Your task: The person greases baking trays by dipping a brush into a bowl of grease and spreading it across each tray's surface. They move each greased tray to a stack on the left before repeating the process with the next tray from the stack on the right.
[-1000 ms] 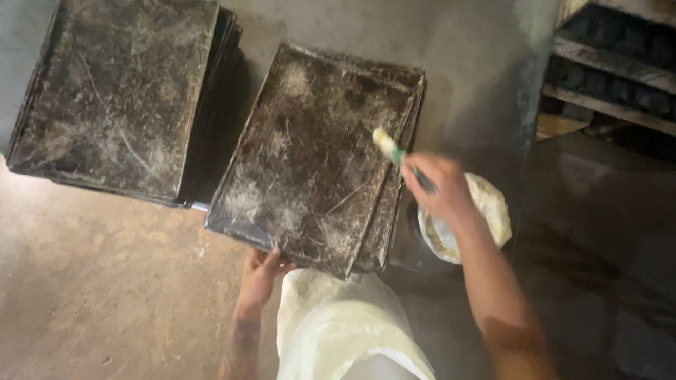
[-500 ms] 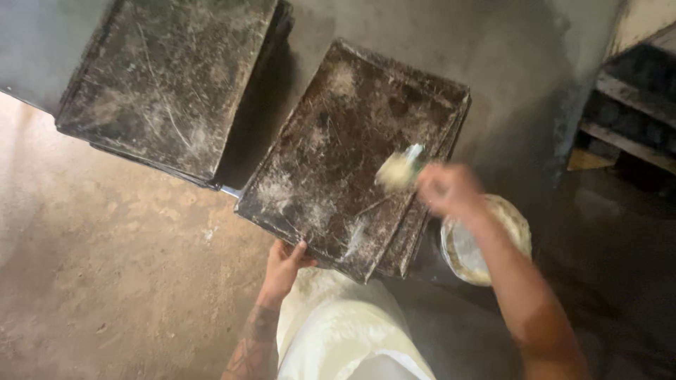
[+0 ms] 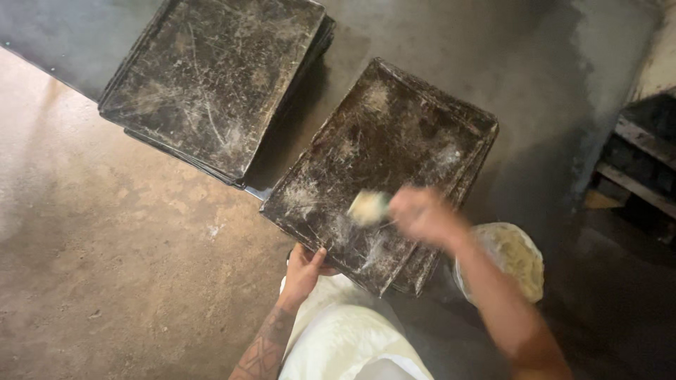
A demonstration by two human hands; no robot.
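Here, in the head view, the right hand was blurred with motion, closed around a pale-bristled brush whose head lay on the top dark, scratched rectangular metal baking tray of the nearer stack. The left hand gripped that tray's near edge, thumb on top and fingers curled under, steadying it against the white cloth at the person's lap. Just beside the right forearm sat a round container of pale, yellowish stuff, partly hidden by the arm. A second stack of similar dark trays lay near on the left, apart from the first, on the brownish concrete floor. The step in hand looked like brushing the tray's surface; carrying on would seem to call for even strokes toward the unbrushed far corners while the left hand holds firm.
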